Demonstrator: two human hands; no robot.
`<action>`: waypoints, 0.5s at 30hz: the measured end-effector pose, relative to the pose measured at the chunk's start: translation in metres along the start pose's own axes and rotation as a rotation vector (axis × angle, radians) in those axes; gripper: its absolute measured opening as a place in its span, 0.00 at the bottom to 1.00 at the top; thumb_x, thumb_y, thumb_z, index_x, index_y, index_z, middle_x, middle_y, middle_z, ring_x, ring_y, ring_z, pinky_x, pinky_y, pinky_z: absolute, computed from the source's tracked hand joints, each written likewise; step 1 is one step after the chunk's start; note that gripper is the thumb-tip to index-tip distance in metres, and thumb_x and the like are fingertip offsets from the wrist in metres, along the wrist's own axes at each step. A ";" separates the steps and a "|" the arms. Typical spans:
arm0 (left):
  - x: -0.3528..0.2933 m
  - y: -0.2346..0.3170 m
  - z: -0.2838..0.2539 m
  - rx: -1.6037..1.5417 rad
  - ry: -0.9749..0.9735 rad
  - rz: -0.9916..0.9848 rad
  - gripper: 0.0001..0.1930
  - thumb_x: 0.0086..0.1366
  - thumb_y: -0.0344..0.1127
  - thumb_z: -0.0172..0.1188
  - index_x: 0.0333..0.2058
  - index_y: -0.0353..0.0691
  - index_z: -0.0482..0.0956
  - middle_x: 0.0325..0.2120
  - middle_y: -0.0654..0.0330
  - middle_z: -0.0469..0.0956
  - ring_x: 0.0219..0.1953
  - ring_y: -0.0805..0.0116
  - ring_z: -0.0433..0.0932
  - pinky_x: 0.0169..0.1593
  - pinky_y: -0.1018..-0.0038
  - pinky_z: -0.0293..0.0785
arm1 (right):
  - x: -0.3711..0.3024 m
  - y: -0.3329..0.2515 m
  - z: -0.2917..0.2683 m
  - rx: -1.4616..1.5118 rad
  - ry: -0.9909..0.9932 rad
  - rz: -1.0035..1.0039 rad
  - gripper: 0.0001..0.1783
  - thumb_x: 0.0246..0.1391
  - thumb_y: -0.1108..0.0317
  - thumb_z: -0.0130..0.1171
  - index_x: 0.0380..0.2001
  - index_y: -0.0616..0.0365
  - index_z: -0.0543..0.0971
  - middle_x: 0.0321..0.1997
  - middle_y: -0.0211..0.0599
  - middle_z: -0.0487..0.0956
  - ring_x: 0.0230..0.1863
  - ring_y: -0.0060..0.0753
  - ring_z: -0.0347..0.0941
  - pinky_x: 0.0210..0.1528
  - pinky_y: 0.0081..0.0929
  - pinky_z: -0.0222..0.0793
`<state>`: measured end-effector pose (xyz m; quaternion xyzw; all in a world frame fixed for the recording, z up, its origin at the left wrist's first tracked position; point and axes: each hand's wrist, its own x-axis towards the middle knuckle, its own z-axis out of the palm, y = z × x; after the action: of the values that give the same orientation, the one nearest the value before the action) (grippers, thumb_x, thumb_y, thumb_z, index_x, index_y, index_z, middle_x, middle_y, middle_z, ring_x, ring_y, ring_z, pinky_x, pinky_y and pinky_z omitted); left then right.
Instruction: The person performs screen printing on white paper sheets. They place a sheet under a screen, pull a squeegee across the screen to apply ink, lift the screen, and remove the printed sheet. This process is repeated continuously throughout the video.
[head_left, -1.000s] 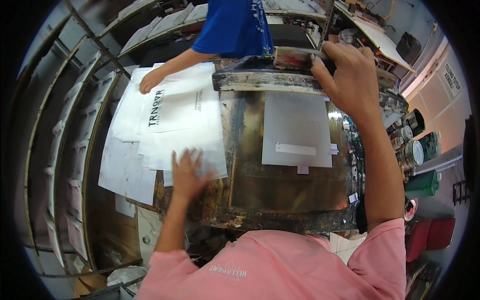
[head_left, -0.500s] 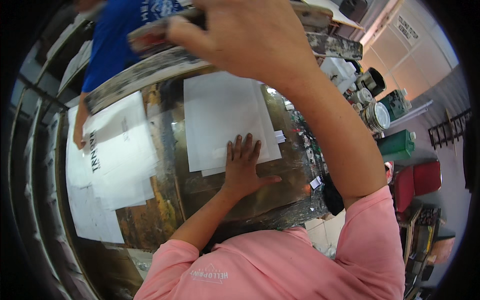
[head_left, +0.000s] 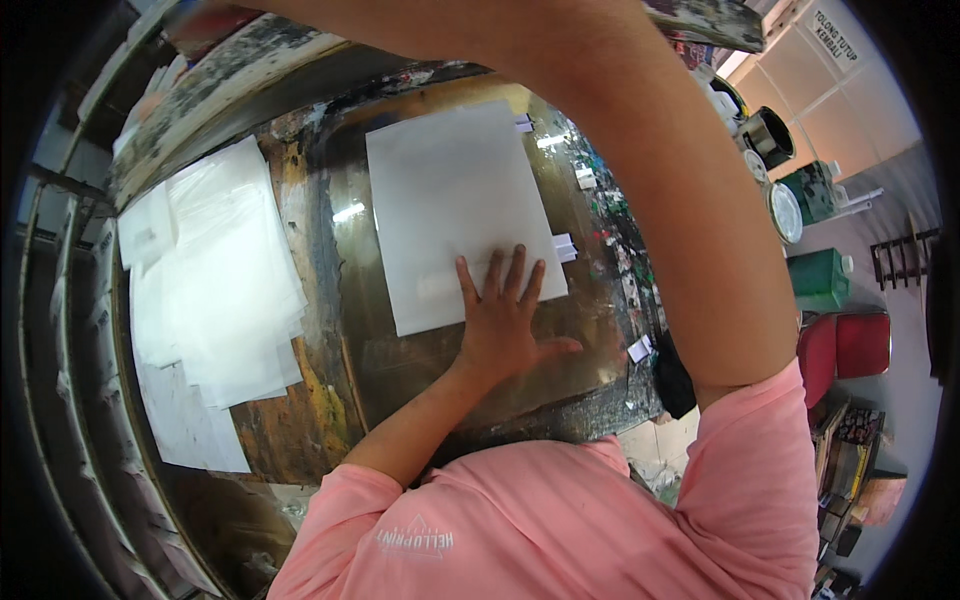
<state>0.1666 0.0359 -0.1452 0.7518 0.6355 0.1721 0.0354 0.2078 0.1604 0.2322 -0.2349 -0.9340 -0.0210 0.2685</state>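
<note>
My left hand (head_left: 505, 320) lies flat with fingers spread on the lower edge of a white sheet (head_left: 450, 190). The sheet rests on a glossy, ink-stained printing table (head_left: 450, 380). Small white tape tabs (head_left: 565, 245) sit at the sheet's right edge. My right arm reaches up across the top of the view. My right hand (head_left: 225, 15) is mostly cut off at the upper rim, closed on the paint-smeared screen frame (head_left: 230, 80), which is lifted and tilted above the table's far side.
A loose pile of white sheets (head_left: 215, 270) covers the table's left part. A drying rack (head_left: 60, 300) curves along the left. At the right stand round tins (head_left: 768, 135), a green container (head_left: 820, 280) and a red container (head_left: 845, 345).
My left hand moved from the pile of sheets onto the white sheet on the table. The screen frame swung upward with my right hand. The person in blue has left the view.
</note>
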 end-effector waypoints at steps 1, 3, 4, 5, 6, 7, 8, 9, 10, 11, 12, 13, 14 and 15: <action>-0.002 -0.001 0.000 0.002 0.032 -0.019 0.68 0.51 0.90 0.57 0.76 0.39 0.64 0.77 0.40 0.59 0.78 0.32 0.55 0.75 0.20 0.30 | -0.001 0.001 -0.001 0.004 -0.010 0.009 0.30 0.72 0.48 0.48 0.22 0.57 0.80 0.18 0.34 0.76 0.24 0.35 0.73 0.52 0.46 0.72; -0.008 -0.005 -0.003 0.013 0.072 -0.038 0.67 0.51 0.89 0.59 0.76 0.39 0.64 0.77 0.40 0.58 0.79 0.33 0.54 0.76 0.21 0.31 | 0.000 0.003 0.003 0.026 -0.030 0.035 0.30 0.72 0.48 0.48 0.22 0.57 0.80 0.19 0.35 0.77 0.24 0.35 0.74 0.52 0.47 0.72; -0.011 -0.008 -0.007 0.021 0.080 -0.045 0.67 0.51 0.88 0.60 0.77 0.40 0.64 0.77 0.40 0.58 0.79 0.33 0.54 0.76 0.22 0.31 | 0.000 0.006 0.009 0.043 -0.054 0.044 0.30 0.72 0.48 0.48 0.22 0.57 0.80 0.19 0.35 0.77 0.24 0.35 0.74 0.52 0.47 0.72; -0.013 -0.013 -0.014 0.030 0.149 -0.043 0.66 0.52 0.87 0.61 0.77 0.40 0.64 0.78 0.41 0.57 0.79 0.33 0.53 0.76 0.22 0.31 | -0.002 0.010 0.017 0.048 -0.002 0.024 0.29 0.71 0.48 0.48 0.23 0.58 0.80 0.20 0.37 0.78 0.25 0.37 0.76 0.53 0.48 0.72; -0.016 -0.019 -0.023 0.055 0.128 -0.086 0.64 0.53 0.85 0.63 0.76 0.40 0.65 0.76 0.40 0.60 0.79 0.34 0.55 0.77 0.25 0.35 | -0.001 0.010 0.027 0.024 0.091 0.000 0.29 0.71 0.49 0.48 0.24 0.59 0.81 0.21 0.39 0.80 0.26 0.39 0.78 0.53 0.48 0.72; -0.019 -0.026 -0.034 0.082 0.171 -0.116 0.63 0.54 0.83 0.65 0.75 0.39 0.67 0.74 0.40 0.64 0.78 0.35 0.58 0.77 0.27 0.39 | -0.001 0.012 0.038 -0.003 0.185 -0.023 0.28 0.70 0.49 0.49 0.25 0.60 0.81 0.22 0.41 0.81 0.28 0.41 0.79 0.54 0.49 0.72; -0.022 -0.035 -0.048 0.084 0.132 -0.148 0.61 0.55 0.81 0.67 0.75 0.39 0.68 0.73 0.40 0.67 0.77 0.36 0.60 0.78 0.30 0.43 | 0.001 0.010 0.049 -0.061 0.324 -0.049 0.28 0.70 0.49 0.49 0.25 0.61 0.81 0.22 0.43 0.82 0.28 0.43 0.80 0.54 0.49 0.72; -0.024 -0.045 -0.063 -0.109 0.337 -0.266 0.57 0.56 0.72 0.73 0.74 0.38 0.69 0.69 0.42 0.72 0.72 0.39 0.67 0.74 0.37 0.55 | 0.001 0.010 0.061 -0.115 0.463 -0.070 0.28 0.69 0.49 0.49 0.26 0.62 0.81 0.23 0.45 0.83 0.29 0.46 0.81 0.54 0.49 0.72; -0.026 -0.061 -0.081 -0.339 0.380 -0.435 0.53 0.57 0.63 0.79 0.73 0.37 0.69 0.65 0.43 0.76 0.67 0.42 0.75 0.71 0.44 0.67 | -0.003 0.011 0.069 -0.123 0.497 -0.064 0.28 0.68 0.49 0.49 0.27 0.64 0.81 0.24 0.49 0.84 0.29 0.51 0.81 0.54 0.49 0.70; -0.030 -0.078 -0.099 -0.561 0.530 -0.466 0.50 0.60 0.51 0.80 0.74 0.35 0.67 0.58 0.49 0.80 0.56 0.53 0.79 0.62 0.55 0.74 | -0.009 0.012 0.077 -0.110 0.465 -0.059 0.26 0.66 0.48 0.53 0.33 0.64 0.81 0.26 0.50 0.84 0.32 0.53 0.82 0.51 0.49 0.70; -0.034 -0.090 -0.113 -0.789 0.624 -0.612 0.47 0.62 0.39 0.81 0.75 0.33 0.65 0.51 0.54 0.84 0.46 0.64 0.83 0.53 0.66 0.80 | -0.018 0.011 0.084 -0.099 0.433 -0.054 0.25 0.64 0.48 0.57 0.40 0.64 0.81 0.27 0.52 0.84 0.35 0.55 0.82 0.48 0.49 0.70; -0.039 -0.100 -0.124 -0.792 0.565 -0.499 0.50 0.62 0.38 0.81 0.76 0.34 0.62 0.49 0.55 0.84 0.45 0.65 0.83 0.52 0.68 0.80 | -0.027 0.011 0.089 -0.087 0.388 -0.034 0.27 0.62 0.47 0.62 0.46 0.63 0.81 0.29 0.54 0.84 0.38 0.56 0.83 0.45 0.49 0.70; -0.047 -0.106 -0.132 -0.793 0.526 -0.461 0.52 0.61 0.37 0.82 0.78 0.34 0.58 0.48 0.55 0.84 0.44 0.67 0.83 0.51 0.69 0.80 | -0.037 0.009 0.095 -0.139 0.321 -0.008 0.29 0.61 0.47 0.62 0.51 0.63 0.80 0.29 0.54 0.83 0.37 0.56 0.82 0.45 0.49 0.69; -0.055 -0.110 -0.140 -0.782 0.524 -0.403 0.55 0.61 0.36 0.82 0.79 0.35 0.55 0.47 0.56 0.84 0.42 0.68 0.83 0.50 0.70 0.80 | -0.049 0.007 0.098 -0.143 0.358 -0.034 0.30 0.61 0.47 0.63 0.53 0.63 0.79 0.28 0.53 0.83 0.36 0.56 0.81 0.45 0.49 0.68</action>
<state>0.0128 -0.0192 -0.0557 0.4764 0.6434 0.5696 0.1861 0.1987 0.1617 0.1226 -0.2301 -0.8713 -0.1331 0.4126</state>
